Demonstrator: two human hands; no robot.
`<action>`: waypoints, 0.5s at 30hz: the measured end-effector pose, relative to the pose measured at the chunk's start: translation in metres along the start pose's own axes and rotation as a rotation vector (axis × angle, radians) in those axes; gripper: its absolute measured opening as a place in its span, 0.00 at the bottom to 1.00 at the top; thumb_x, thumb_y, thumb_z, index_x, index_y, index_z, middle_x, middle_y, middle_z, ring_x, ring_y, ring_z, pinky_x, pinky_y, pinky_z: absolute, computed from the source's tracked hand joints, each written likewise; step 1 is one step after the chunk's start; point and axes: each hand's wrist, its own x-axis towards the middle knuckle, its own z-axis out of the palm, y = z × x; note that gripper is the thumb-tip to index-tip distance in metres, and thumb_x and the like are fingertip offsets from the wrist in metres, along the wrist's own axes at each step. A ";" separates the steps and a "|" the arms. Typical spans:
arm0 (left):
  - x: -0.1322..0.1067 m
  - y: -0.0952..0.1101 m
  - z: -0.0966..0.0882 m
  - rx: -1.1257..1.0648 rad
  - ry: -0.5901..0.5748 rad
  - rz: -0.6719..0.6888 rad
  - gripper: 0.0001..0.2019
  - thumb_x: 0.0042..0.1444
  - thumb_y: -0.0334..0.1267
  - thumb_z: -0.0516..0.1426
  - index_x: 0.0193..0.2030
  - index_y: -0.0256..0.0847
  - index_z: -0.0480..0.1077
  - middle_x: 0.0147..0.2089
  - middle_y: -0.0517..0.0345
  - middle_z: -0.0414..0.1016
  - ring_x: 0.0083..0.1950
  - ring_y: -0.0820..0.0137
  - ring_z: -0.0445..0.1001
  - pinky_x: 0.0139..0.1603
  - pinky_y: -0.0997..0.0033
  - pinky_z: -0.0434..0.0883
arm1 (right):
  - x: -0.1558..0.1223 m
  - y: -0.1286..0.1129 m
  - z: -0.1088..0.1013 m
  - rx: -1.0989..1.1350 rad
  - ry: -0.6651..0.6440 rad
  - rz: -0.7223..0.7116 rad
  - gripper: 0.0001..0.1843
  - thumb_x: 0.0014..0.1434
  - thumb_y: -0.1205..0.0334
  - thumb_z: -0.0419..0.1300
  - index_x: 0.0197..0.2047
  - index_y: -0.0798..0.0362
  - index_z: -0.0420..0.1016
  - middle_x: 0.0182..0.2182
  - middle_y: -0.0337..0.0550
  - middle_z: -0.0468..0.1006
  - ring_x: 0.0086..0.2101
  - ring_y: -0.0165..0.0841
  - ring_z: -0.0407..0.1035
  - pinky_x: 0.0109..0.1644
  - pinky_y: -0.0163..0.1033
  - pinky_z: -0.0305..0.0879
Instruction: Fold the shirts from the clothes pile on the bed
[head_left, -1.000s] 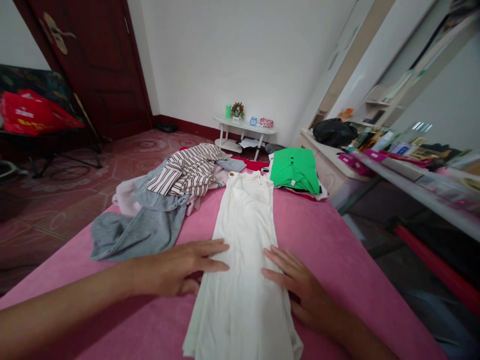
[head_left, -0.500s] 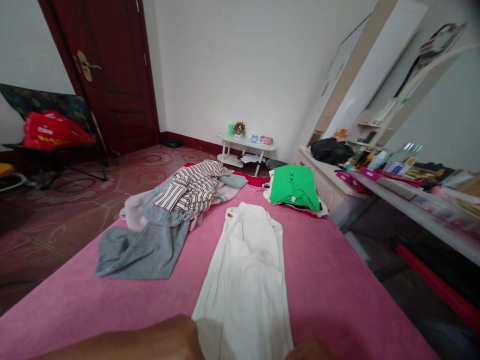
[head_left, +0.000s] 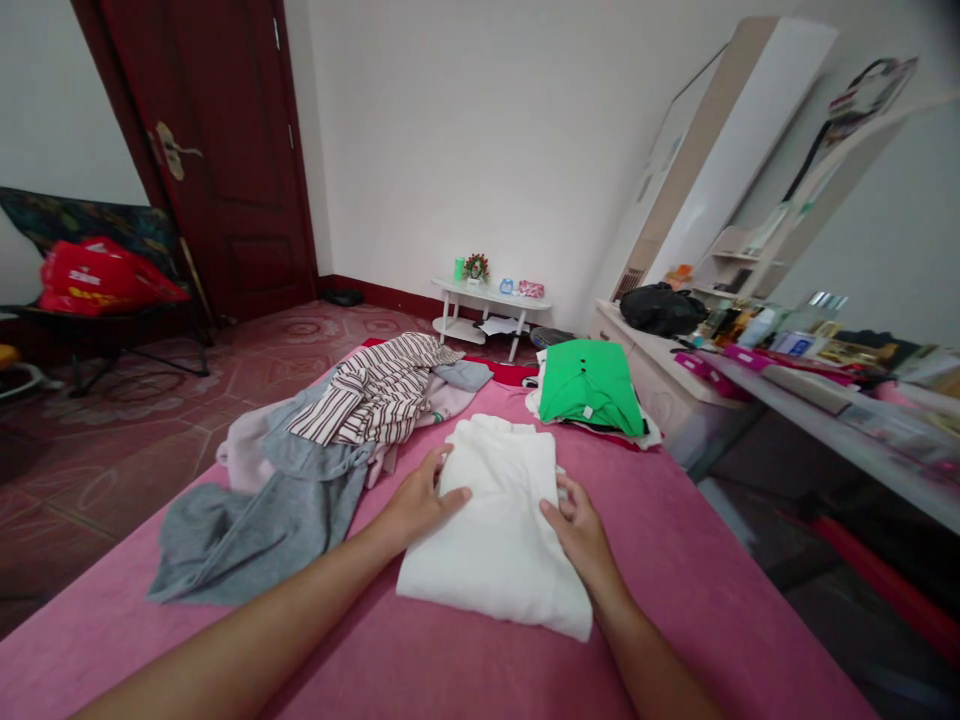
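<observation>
A white garment (head_left: 499, 540) lies folded over into a rough rectangle on the pink bedspread (head_left: 712, 560). My left hand (head_left: 429, 497) is at its left edge, thumb on top and fingers curled along the side. On the opposite edge, my right hand (head_left: 579, 520) holds the cloth the same way, its thumb over the top and its fingers partly tucked by the side. To the left, a brown-and-white striped shirt (head_left: 382, 385) rests on a loose heap with grey clothing (head_left: 259, 540). A green buttoned top (head_left: 592, 385) tops a folded stack at the far right.
Beyond the bed stands a small white table (head_left: 491, 297) with a flower ornament. On the right, a dressing table (head_left: 817, 400) is crowded with bottles and boxes. A folding chair with a red bag (head_left: 105, 275) stands left, near the dark red door (head_left: 240, 150).
The near half of the white garment has been folded forward over the far half, making it shorter. Both my hands have moved forward from the bottom edge onto its sides.
</observation>
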 end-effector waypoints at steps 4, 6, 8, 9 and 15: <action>-0.005 0.001 -0.002 0.080 -0.036 0.064 0.34 0.49 0.43 0.62 0.63 0.37 0.60 0.64 0.45 0.63 0.62 0.57 0.65 0.62 0.60 0.62 | -0.006 -0.005 0.001 0.048 -0.025 0.050 0.43 0.43 0.47 0.69 0.58 0.54 0.59 0.39 0.51 0.81 0.37 0.42 0.76 0.41 0.44 0.70; -0.008 0.011 -0.006 0.053 -0.093 0.044 0.32 0.50 0.44 0.62 0.61 0.37 0.62 0.61 0.46 0.66 0.60 0.58 0.67 0.60 0.62 0.64 | -0.010 -0.014 0.001 0.100 -0.049 0.083 0.47 0.41 0.46 0.70 0.60 0.53 0.57 0.42 0.51 0.80 0.40 0.43 0.76 0.42 0.44 0.70; -0.017 0.021 -0.011 0.024 -0.166 -0.004 0.29 0.50 0.45 0.61 0.59 0.38 0.65 0.59 0.48 0.68 0.57 0.59 0.68 0.57 0.63 0.65 | -0.019 -0.024 -0.003 0.161 -0.116 0.123 0.45 0.42 0.46 0.70 0.60 0.51 0.59 0.45 0.50 0.79 0.43 0.43 0.74 0.44 0.44 0.69; -0.024 0.026 -0.014 0.013 -0.207 -0.035 0.28 0.51 0.46 0.61 0.57 0.38 0.66 0.58 0.49 0.69 0.56 0.59 0.69 0.55 0.65 0.66 | -0.025 -0.028 -0.007 0.171 -0.165 0.144 0.42 0.43 0.45 0.69 0.59 0.50 0.62 0.46 0.49 0.79 0.45 0.42 0.74 0.45 0.43 0.69; -0.079 0.037 -0.028 -0.076 -0.425 -0.163 0.30 0.49 0.47 0.64 0.57 0.39 0.65 0.41 0.57 0.72 0.39 0.67 0.70 0.35 0.75 0.66 | -0.071 -0.043 -0.026 0.011 -0.402 0.204 0.34 0.38 0.41 0.71 0.46 0.52 0.77 0.35 0.45 0.79 0.35 0.40 0.73 0.36 0.41 0.69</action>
